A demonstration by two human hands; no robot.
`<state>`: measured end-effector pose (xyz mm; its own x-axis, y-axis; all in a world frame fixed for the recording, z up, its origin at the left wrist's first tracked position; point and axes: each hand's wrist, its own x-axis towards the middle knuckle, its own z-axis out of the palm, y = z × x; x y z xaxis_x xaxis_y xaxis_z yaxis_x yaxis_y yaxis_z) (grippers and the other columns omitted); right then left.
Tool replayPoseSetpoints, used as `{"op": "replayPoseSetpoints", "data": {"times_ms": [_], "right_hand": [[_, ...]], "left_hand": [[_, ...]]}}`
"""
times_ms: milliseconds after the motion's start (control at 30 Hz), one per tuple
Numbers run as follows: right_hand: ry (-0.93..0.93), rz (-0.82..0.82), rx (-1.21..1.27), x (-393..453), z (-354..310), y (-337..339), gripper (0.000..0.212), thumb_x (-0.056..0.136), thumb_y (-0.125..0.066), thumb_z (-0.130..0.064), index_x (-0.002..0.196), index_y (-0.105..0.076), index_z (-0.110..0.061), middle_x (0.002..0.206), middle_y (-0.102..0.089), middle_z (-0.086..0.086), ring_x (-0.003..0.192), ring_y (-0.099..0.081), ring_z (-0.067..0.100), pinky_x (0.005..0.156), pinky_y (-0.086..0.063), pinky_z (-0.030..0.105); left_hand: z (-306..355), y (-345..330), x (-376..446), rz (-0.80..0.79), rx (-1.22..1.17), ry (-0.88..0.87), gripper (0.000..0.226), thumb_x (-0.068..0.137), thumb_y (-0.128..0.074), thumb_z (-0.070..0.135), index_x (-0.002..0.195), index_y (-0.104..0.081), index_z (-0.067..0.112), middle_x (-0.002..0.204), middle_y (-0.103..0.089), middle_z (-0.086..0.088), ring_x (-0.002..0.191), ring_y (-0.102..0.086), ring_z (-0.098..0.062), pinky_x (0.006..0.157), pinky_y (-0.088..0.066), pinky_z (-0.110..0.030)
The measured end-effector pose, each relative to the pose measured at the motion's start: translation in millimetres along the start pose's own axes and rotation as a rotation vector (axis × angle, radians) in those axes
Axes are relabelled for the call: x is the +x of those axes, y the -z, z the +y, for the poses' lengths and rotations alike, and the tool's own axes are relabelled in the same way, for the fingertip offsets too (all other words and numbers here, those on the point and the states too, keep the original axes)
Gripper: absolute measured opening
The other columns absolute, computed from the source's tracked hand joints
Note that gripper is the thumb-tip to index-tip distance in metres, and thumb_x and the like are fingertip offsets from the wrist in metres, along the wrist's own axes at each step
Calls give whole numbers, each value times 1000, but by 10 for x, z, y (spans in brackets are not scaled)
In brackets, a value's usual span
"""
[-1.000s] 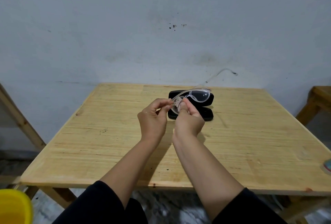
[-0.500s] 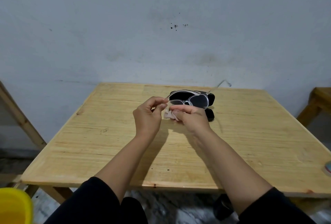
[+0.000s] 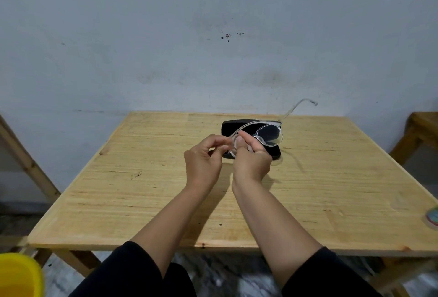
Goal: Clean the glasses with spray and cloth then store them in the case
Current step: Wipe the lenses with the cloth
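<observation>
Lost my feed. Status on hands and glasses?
Both hands, left and right, grip the clear glasses, cloth hidden. Held above black case on table. Nothing blocking.

Clear glasses up over the black case!
Clear-framed glasses [image 3: 270, 136] held tilted, one temple arm sticking up toward the far right; black case [image 3: 227, 126] lies flat near the tabletop's far edge, under them.

**Colours on a pale wood table**

Clear, colourless-framed glasses [image 3: 269, 136] sit above a black case [image 3: 228, 126] on a light yellow wooden table [image 3: 142, 190] with fine grain streaks. The wall [image 3: 166, 35] is pale blue-grey with dark specks. Black sleeves [image 3: 132, 270]. A bright yellow container [image 3: 19, 275] at lower left.
</observation>
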<state>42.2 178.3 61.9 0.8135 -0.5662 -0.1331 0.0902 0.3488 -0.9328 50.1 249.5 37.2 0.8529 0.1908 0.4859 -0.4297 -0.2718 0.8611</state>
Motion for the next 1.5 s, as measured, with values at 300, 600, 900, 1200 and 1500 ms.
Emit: {"op": "replayPoseSetpoints", "data": {"times_ms": [300, 600, 900, 1200, 1500], "right_hand": [[-64, -419, -181, 93, -18, 101, 18, 83, -60, 4, 92, -72, -6, 74, -70, 4, 62, -65, 7, 61, -53, 14], [94, -563, -517, 194, -170, 175, 17, 81, -65, -5, 79, -75, -19, 83, -72, -1, 74, -68, 13, 71, -57, 22], [142, 106, -123, 27, 44, -52, 18, 88, -59, -8, 97, -73, -15, 88, -69, -4, 81, -64, 8, 71, -50, 8], [5, -257, -154, 22, 53, 31, 25, 84, -59, 0, 77, -70, -21, 72, -68, 1, 65, -63, 8, 65, -50, 18], [-10, -599, -453, 178, -173, 168, 25, 83, -60, 1, 72, -72, -18, 86, -70, 3, 80, -67, 15, 74, -57, 25]], "left_hand": [[-73, 129, 53, 31, -37, 77, 25, 76, -71, 5, 77, -71, 30, 68, -67, 30, 72, -64, 7, 67, -46, -7], [-69, 258, 190, 83, 9, 105, 22, 81, -67, 6, 77, -69, 27, 79, -68, 22, 69, -63, 7, 69, -47, -8], [42, 31, -44, 30, 36, 1, 14, 79, -67, 0, 80, -72, 13, 71, -65, 18, 70, -60, 17, 65, -41, -1], [-9, 95, 27, 44, 32, 14, 17, 78, -68, 1, 81, -72, 17, 74, -67, 18, 71, -62, 13, 66, -43, -3], [-16, 267, 185, 66, 88, 28, 17, 81, -66, 4, 81, -72, 20, 77, -67, 19, 71, -61, 14, 66, -44, -3]]}}
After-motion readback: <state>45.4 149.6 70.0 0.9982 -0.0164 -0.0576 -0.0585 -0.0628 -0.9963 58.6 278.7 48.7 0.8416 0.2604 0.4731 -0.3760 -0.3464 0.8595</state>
